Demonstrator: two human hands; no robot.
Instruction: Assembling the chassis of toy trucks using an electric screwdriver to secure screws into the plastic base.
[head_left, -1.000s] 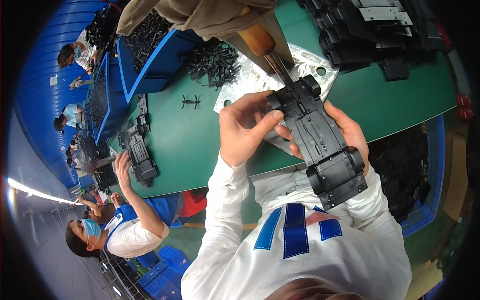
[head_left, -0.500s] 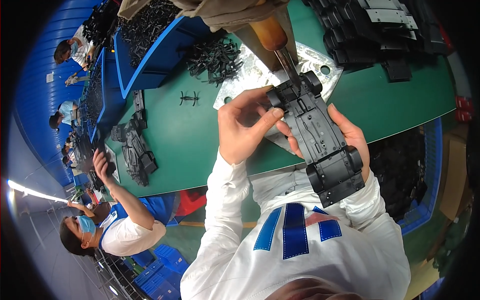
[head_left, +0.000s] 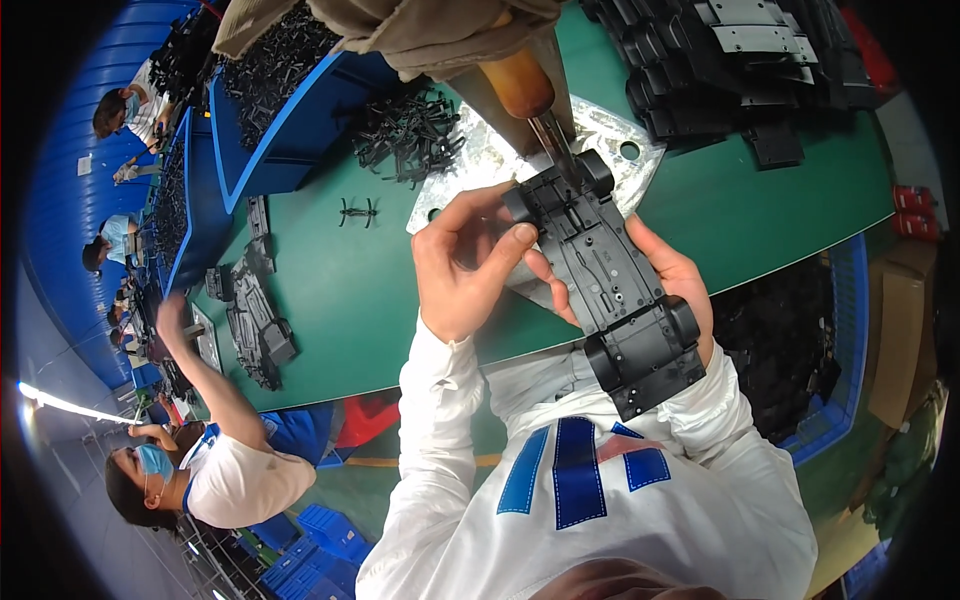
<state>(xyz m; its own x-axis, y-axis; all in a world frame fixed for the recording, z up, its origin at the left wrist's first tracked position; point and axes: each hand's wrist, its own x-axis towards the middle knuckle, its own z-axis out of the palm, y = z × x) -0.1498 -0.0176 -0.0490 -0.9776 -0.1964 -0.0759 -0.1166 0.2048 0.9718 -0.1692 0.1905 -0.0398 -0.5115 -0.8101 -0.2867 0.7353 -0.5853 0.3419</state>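
A black plastic toy car chassis (head_left: 612, 285) is tilted in front of me with its flat underside facing up. My right hand (head_left: 675, 278) supports its right side, the fingers mostly hidden beneath it. My left hand (head_left: 462, 265) grips the far left end, thumb and fingers close to a front wheel housing (head_left: 520, 205). Above the chassis's far end hangs a driver tool with an amber handle (head_left: 520, 85). Its metal shaft (head_left: 552, 140) reaches down to the chassis between the two far wheel housings; the tip itself is hidden there.
Under the tool lies a shiny metal plate (head_left: 445, 180) on the green table (head_left: 340, 300). Small black parts (head_left: 410, 135) are heaped to its left, near a blue bin (head_left: 250, 160). Black chassis are stacked (head_left: 700, 90) at far right. A co-worker (head_left: 235, 480) sits at left.
The whole view has shifted slightly, so the table things appear further left. Both my hands keep their hold on the chassis under the tool. The co-worker's raised hand has moved and is blurred.
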